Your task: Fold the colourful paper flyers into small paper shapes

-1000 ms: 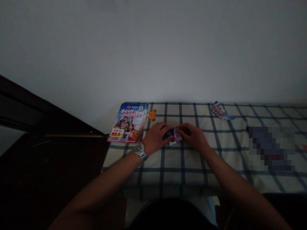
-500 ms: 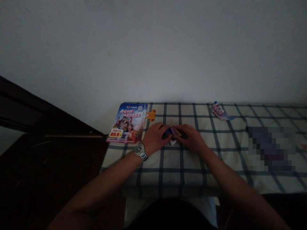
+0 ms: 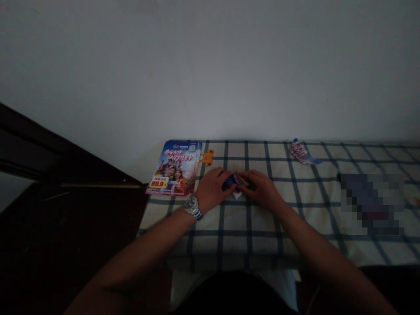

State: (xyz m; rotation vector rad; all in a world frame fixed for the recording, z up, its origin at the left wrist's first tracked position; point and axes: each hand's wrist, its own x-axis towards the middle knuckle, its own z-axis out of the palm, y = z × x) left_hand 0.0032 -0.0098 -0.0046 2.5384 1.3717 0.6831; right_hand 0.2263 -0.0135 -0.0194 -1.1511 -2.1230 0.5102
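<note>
While both hands meet over the checked cloth (image 3: 210, 236), the printed paper (image 3: 237, 192) sits between them, gripped from either side. Left hand (image 3: 214, 188): fingers curled over the far side, thumb on the near side, small gap between them, grasping the paper's left part. Right hand (image 3: 261, 188): thumb and index nearly together, pinching the right part; remaining fingers bent behind. Fingertips of the two hands almost meet across the paper.

Paper looks folded, blue and purple print on top. White corner points toward the wearer, poking out below both thumbs. A raised edge slants from far left to near right, into the right-hand pinch. Overall long axis: can't tell, fingers cover too much.

Position: directly between the two sets of fingertips, low on the cloth. Whether its underside touches the cloth all over, can't say.

Around it: leaflet stack (image 3: 173, 168) left of the left hand, orange bear shape (image 3: 207, 157) just beside the stack, crumpled paper scrap (image 3: 300, 153) farther off, beyond the right hand. Wristwatch (image 3: 190, 204) on left wrist.
</note>
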